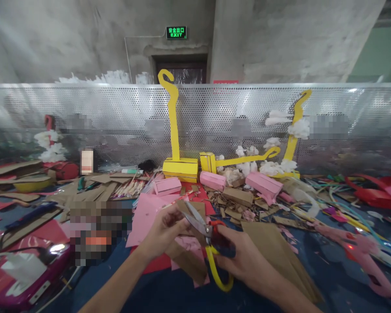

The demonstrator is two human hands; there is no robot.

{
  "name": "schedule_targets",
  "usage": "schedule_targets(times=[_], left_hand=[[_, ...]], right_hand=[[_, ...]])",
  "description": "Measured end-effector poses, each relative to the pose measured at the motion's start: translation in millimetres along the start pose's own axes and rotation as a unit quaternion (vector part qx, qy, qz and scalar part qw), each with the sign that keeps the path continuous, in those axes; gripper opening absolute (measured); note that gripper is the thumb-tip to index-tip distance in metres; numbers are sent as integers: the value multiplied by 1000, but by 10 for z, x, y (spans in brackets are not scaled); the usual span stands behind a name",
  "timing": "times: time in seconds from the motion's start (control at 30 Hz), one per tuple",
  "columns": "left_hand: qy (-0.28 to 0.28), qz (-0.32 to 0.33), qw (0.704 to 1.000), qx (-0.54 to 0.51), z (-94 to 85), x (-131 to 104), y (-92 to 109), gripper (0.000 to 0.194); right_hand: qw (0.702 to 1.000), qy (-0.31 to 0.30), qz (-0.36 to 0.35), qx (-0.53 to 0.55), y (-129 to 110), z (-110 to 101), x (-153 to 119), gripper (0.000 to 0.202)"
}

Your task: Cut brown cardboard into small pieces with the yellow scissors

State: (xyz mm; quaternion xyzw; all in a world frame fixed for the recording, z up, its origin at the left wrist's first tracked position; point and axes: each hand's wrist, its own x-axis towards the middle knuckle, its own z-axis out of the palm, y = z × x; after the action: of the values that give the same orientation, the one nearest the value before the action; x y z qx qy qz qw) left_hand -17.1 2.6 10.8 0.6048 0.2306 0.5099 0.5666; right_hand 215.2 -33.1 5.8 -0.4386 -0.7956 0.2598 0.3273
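Scissors [208, 232] with one yellow and one red handle are held in my right hand [244, 256], their blades parted and pointing up and left. My left hand [164, 228] is closed close beside the blade tips, with its thumb and fingers pinched together; what it holds is too small to name. Brown cardboard [190, 261] lies under and between the hands, over pink sheets [146, 211] and red paper. Behind them stand a yellow box with a tall hook [172, 126] and several pink boxes [167, 185].
Cardboard scraps [234, 204] are heaped behind my right hand. A pink glue gun [358, 248] with a red light lies at the right, near coloured tubes. At the left sits a purple power strip [35, 278]. A perforated metal panel [117, 113] rises behind.
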Motion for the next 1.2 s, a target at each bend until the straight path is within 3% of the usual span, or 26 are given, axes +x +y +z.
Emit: schedule_targets(times=[0.33,0.53,0.67,0.87,1.03,1.2], left_hand=[[15,2,1000,22,-65,13,-53,24],[0,16,999,41,24,7,45,13],[-2,31,998,48,75,-4,88,9],[15,67,994,80,74,-3,102,5],[15,71,995,76,52,11,76,3],[20,71,996,59,55,6,46,4]], right_hand=[[1000,3,-2,25,35,65,-24,10],[996,75,-49,13,25,69,5,30],[994,88,-66,5,-21,59,1,43],[995,79,-57,3,-46,25,2,34],[998,53,3,35,-9,25,-8,23],[998,42,37,39,9,40,-20,25]])
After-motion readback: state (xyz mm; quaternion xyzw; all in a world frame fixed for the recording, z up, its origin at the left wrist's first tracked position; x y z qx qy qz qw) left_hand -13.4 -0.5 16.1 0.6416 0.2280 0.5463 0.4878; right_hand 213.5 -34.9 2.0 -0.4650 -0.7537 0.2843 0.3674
